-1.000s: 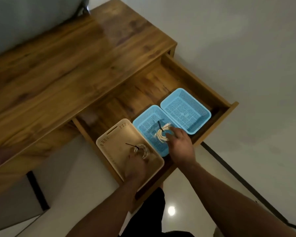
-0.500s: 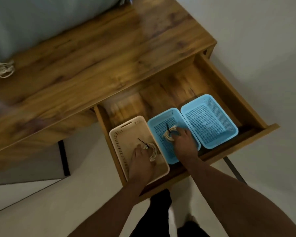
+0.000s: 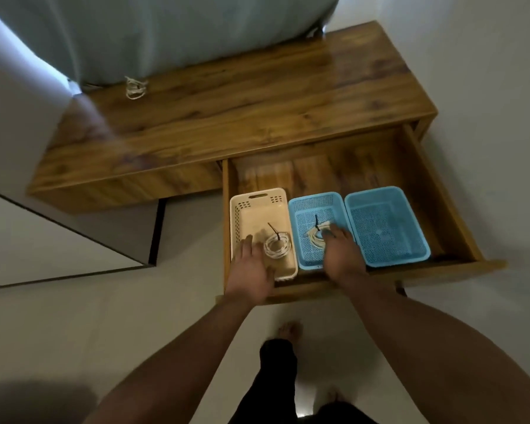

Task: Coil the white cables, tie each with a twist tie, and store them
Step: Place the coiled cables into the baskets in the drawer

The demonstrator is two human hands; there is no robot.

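Note:
The wooden drawer point(image 3: 459, 209) is pulled open and holds three baskets. A coiled white cable point(image 3: 277, 246) with a dark twist tie lies in the beige basket point(image 3: 259, 198). My left hand point(image 3: 251, 270) hovers just left of it, fingers spread and holding nothing. A second tied coil point(image 3: 315, 237) lies in the middle blue basket point(image 3: 315, 198). My right hand point(image 3: 343, 255) reaches over that basket, its straight fingertips touching the coil's right edge. A third white cable bundle point(image 3: 135, 88) rests on the desk top point(image 3: 257, 111) at the back left.
A second blue basket point(image 3: 386, 228) sits at the drawer's right with nothing in it. A grey curtain point(image 3: 166, 35) hangs behind the desk. My bare feet point(image 3: 289, 330) stand on the pale floor below the drawer front.
My left hand has let go of the coil in the beige basket and drawn back to the left. The camera view swung, bringing the desk's left side and the third cable into sight.

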